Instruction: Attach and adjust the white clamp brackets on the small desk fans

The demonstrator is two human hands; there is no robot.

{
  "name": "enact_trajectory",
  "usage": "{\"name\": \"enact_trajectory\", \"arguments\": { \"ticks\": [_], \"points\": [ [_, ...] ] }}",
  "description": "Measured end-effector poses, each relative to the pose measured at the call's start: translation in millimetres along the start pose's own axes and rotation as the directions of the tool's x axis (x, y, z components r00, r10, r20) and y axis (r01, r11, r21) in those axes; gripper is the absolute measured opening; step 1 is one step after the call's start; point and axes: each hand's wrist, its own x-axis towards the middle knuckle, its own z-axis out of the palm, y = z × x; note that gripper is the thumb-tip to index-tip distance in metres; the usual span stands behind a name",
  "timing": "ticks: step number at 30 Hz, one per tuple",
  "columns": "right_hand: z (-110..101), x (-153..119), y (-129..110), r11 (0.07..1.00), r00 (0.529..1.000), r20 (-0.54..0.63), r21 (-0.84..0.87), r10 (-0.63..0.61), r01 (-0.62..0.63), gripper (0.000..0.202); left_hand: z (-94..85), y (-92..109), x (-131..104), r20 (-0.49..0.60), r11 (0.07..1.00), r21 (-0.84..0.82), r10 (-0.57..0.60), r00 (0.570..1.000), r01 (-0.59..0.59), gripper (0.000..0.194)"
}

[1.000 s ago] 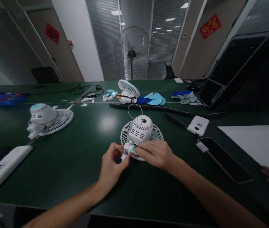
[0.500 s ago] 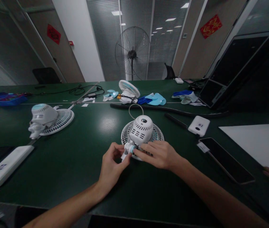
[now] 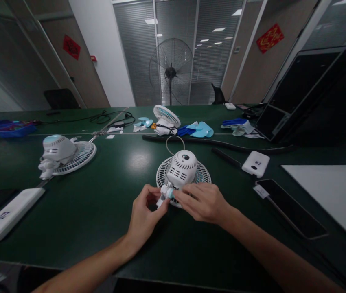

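Pinching a clamp (image 3: pixel 162 197) with left hand (image 3: pixel 144 211), touching a blue knob (image 3: pixel 170 193) with right hand (image 3: pixel 206 202) in an unclear grip. On the green table (image 3: pixel 99 219), 1 white fan (image 3: pixel 182 167), grille-down, seemingly with knob fitted, tightness unclear.

Round white plastic fan (image 3: pixel 182 167) lies grille-down on the flat dark-green table (image 3: pixel 99 219), near centre. White plastic fan with light-blue cap (image 3: pixel 58 149) to its left; long white plastic power bank (image 3: pixel 11 213) in front of that one. Long thin black tube (image 3: pixel 222 142) runs behind the centre fan, tilted white-and-blue plastic fan (image 3: pixel 167 118) behind the tube. Right side: small rounded white power bank (image 3: pixel 256 163), flat black rectangular phone (image 3: pixel 292 208) in front, flat white sheet (image 3: pixel 338 195) right of both. Shallow blue tray (image 3: pixel 14 130) back left.
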Motion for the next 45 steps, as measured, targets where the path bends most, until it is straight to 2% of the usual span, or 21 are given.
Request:
{"name": "enact_trajectory", "arguments": {
  "ticks": [2, 4, 8, 11, 13, 15, 17, 19, 21, 24, 27, 29, 32, 34, 36, 40, 43, 45],
  "points": [
    [-3.2, -2.4, 8.3, 0.996, 0.997, 0.008, -0.030, -0.083, 0.083, 0.024, 0.1, 1.5, 0.0, 0.006, 1.000, -0.010, -0.010, 1.000, 0.011, 0.018],
    [-2.4, -3.8, 13.2, 0.993, 0.994, 0.009, -0.045, -0.106, 0.106, 0.021, 0.2, 3.1, -0.1, 0.013, 1.000, -0.015, -0.017, 1.000, 0.017, 0.018],
    [7.8, -1.6, 5.9, 1.000, 1.000, 0.006, 0.030, 0.009, -0.009, 0.013, 0.0, 3.7, -0.4, 0.010, 1.000, -0.021, -0.011, 1.000, 0.011, 0.018],
    [13.2, 2.7, -6.0, 0.989, 0.992, 0.029, 0.083, 0.123, -0.125, 0.023, -0.2, 1.6, -0.5, 0.010, 1.000, -0.017, -0.011, 1.000, 0.011, 0.019],
    [11.7, 4.5, -9.6, 0.988, 0.989, 0.047, 0.063, 0.142, -0.144, 0.027, -0.4, 0.0, -0.5, 0.008, 1.000, -0.013, -0.009, 1.000, 0.009, 0.020],
    [6.8, 4.2, -7.8, 0.994, 0.993, 0.054, 0.038, 0.101, -0.104, 0.020, -0.6, -1.0, -0.5, 0.011, 1.000, -0.012, -0.008, 1.000, 0.008, 0.020],
    [1.2, 2.1, -2.3, 0.999, 0.999, 0.046, 0.031, 0.007, -0.008, 0.014, -0.9, -1.4, -0.5, 0.017, 1.000, -0.018, -0.009, 1.000, 0.009, 0.019],
    [-1.9, -0.5, 2.7, 0.998, 0.998, 0.035, 0.008, -0.059, 0.058, 0.020, -1.2, -1.6, -0.6, 0.023, 0.999, -0.030, -0.013, 1.000, 0.014, 0.019],
    [-0.9, -1.4, 4.1, 0.998, 0.998, 0.020, -0.019, -0.063, 0.063, 0.019, -1.3, -2.3, -0.6, 0.023, 0.999, -0.034, -0.011, 1.000, 0.012, 0.019],
    [6.4, 1.7, -2.1, 1.000, 1.000, 0.007, -0.005, 0.026, -0.026, 0.012, -1.3, -3.6, -0.5, 0.013, 1.000, -0.016, 0.001, 1.000, -0.001, 0.019],
    [12.2, 6.6, -11.5, 0.986, 0.986, 0.011, 0.029, 0.164, -0.165, 0.021, -1.1, -3.7, -0.3, 0.012, 1.000, -0.003, 0.002, 1.000, -0.002, 0.019],
    [11.3, 7.7, -13.9, 0.980, 0.980, 0.010, 0.021, 0.199, -0.199, 0.023, -1.1, -3.1, -0.4, 0.014, 1.000, -0.004, -0.001, 1.000, 0.001, 0.019],
    [3.8, 4.6, -8.5, 0.993, 0.992, 0.031, 0.019, 0.118, -0.119, 0.012, -1.4, -2.2, -0.7, 0.015, 1.000, -0.010, -0.005, 1.000, 0.005, 0.019],
    [-0.7, 1.3, -1.9, 1.000, 0.998, 0.069, 0.030, 0.005, -0.007, 0.019, -1.5, -1.9, -0.8, 0.014, 1.000, -0.018, -0.008, 1.000, 0.008, 0.019],
    [-1.4, -1.0, 2.5, 1.000, 0.999, 0.045, 0.004, -0.027, 0.027, 0.021, -1.4, -1.8, -0.7, 0.014, 1.000, -0.028, -0.010, 1.000, 0.010, 0.019],
    [8.0, 1.4, -2.9, 0.997, 0.998, -0.004, 0.019, 0.069, -0.069, 0.011, -0.4, -1.8, 0.0, 0.004, 1.000, -0.027, -0.006, 1.000, 0.006, 0.019],
    [13.7, 5.2, -12.2, 0.979, 0.981, 0.009, 0.056, 0.195, -0.195, 0.018, 0.4, -1.3, 0.6, -0.004, 1.000, -0.017, -0.009, 1.000, 0.009, 0.019],
    [13.4, 5.4, -14.2, 0.972, 0.974, 0.009, 0.055, 0.228, -0.228, 0.019, 0.6, -0.8, 0.6, -0.010, 1.000, -0.013, -0.010, 1.000, 0.010, 0.020]
  ]
}}
